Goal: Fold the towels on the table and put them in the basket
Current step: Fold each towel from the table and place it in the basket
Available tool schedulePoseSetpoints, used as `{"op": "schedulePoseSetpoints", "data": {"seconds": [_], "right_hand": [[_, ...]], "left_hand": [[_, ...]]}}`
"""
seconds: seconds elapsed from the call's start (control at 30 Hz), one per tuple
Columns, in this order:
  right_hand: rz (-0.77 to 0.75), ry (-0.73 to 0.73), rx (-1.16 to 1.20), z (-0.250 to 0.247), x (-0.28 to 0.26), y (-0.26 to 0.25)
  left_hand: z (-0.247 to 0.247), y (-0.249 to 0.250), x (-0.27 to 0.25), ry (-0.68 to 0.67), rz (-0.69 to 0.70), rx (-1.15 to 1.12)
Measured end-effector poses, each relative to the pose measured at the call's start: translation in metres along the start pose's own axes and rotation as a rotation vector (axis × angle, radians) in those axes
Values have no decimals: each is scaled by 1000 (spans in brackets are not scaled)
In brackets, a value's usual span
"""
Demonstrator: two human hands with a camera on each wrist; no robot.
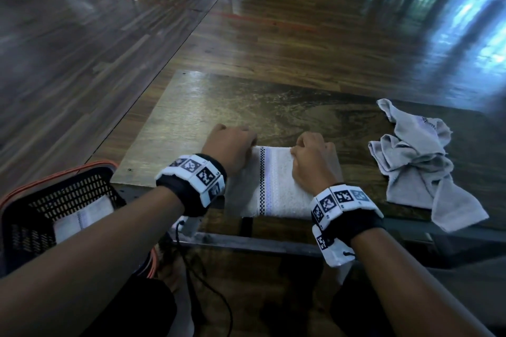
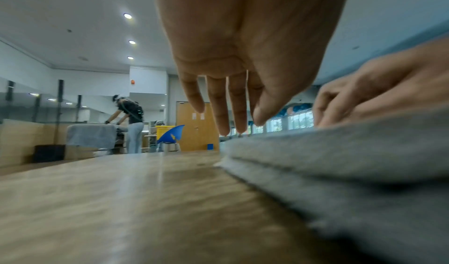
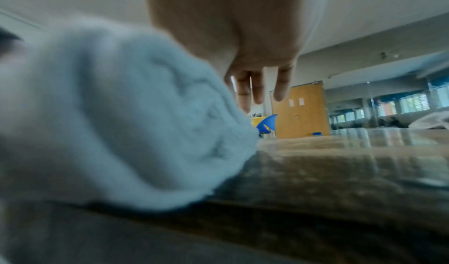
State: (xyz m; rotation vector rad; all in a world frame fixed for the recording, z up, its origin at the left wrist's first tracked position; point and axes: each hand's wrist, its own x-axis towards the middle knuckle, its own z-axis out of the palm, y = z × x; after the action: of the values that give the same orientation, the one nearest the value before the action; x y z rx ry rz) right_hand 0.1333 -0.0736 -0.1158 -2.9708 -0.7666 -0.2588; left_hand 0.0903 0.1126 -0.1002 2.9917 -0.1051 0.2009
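Note:
A white towel (image 1: 276, 186) with a checkered stripe lies folded at the table's front edge, also seen in the left wrist view (image 2: 340, 152) and the right wrist view (image 3: 121, 114). My left hand (image 1: 253, 143) is at its far left corner, fingers fairly straight and pointing down, tips touching the cloth (image 2: 233, 127). My right hand (image 1: 295, 150) pinches the far edge near the right corner, where a fold bulges up beside the fingers (image 3: 257, 97). A crumpled grey towel (image 1: 416, 161) lies to the right. The black basket (image 1: 68, 189) stands low at the left and holds a folded towel (image 1: 82, 219).
The wooden table (image 1: 246, 107) stretches beyond the white towel. The basket has orange handles (image 1: 98, 164), and a black cable (image 1: 191, 268) hangs under the table's front edge. Far off, a person (image 2: 128, 122) bends over another table near a blue chair (image 2: 172, 133).

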Motion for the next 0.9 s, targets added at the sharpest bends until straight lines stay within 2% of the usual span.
{"op": "schedulePoseSetpoints", "data": {"seconds": [0.07,0.2,0.3,0.43,0.57,0.63,0.7,0.8,0.9], "right_hand": [[41,-96,8,1,-4,-5],[152,-246,228,13,-13,-9],[180,-270,267,28,-20,-7],[277,-269,335,33,-23,11],[281,-115,286,30,-25,21],[343,-88,258,26,-24,21],[426,-160,267,21,-21,22],[474,-281,314,14,-15,25],[539,-344,466,8,-10,25]], "left_hand": [[5,18,-11,-67,4,-22],[36,33,-29,-264,-141,-104],[52,28,-30,-219,-202,-137],[56,22,-29,-198,-195,-69],[43,13,-29,-169,-278,-65],[34,7,-28,-117,-361,-67],[24,0,-25,-152,-422,-111],[18,-5,-19,-274,-448,-338],[19,-3,-17,-279,-438,-454]]}}
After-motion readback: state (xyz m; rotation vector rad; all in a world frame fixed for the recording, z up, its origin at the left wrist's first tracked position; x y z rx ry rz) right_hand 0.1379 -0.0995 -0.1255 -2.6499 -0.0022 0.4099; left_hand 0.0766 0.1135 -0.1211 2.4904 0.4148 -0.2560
